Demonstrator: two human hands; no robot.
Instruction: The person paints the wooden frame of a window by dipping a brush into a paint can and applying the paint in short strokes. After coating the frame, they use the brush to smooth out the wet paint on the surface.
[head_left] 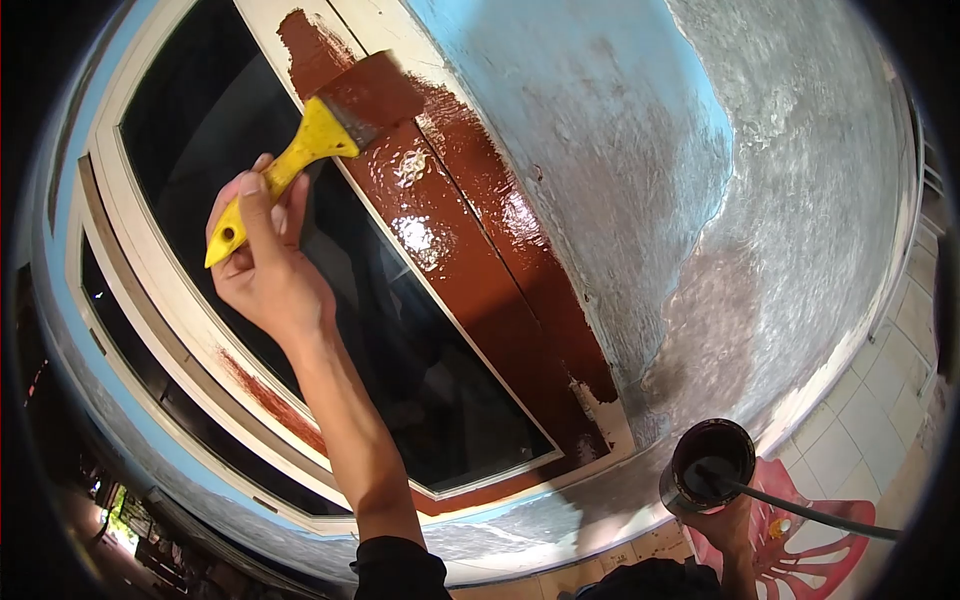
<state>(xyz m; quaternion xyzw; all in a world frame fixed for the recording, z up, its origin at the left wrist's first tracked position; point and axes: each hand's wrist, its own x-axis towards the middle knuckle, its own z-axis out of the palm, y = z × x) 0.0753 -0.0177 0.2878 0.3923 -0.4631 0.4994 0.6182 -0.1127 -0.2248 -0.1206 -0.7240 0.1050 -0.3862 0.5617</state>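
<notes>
My left hand (265,255) is closed around the yellow handle of a wide paintbrush (320,130). The brush's bristles are covered in reddish-brown paint and rest against the upper part of the window frame (440,220). Wet, shiny brown paint coats much of that frame, while cream colour shows at its top and lower corner. Low on the right, my right hand (725,525) grips a dark paint can (712,462) from below, its fingers partly hidden. A long grey rod (820,516) reaches out of the can's mouth.
Dark glass (400,330) fills the window beside the painted frame. A grey and light-blue wall (640,170) curves away to the right. Below the can stands a pink plastic chair (840,555) on a tiled floor (860,425). Brown paint also marks the lower left frame (270,400).
</notes>
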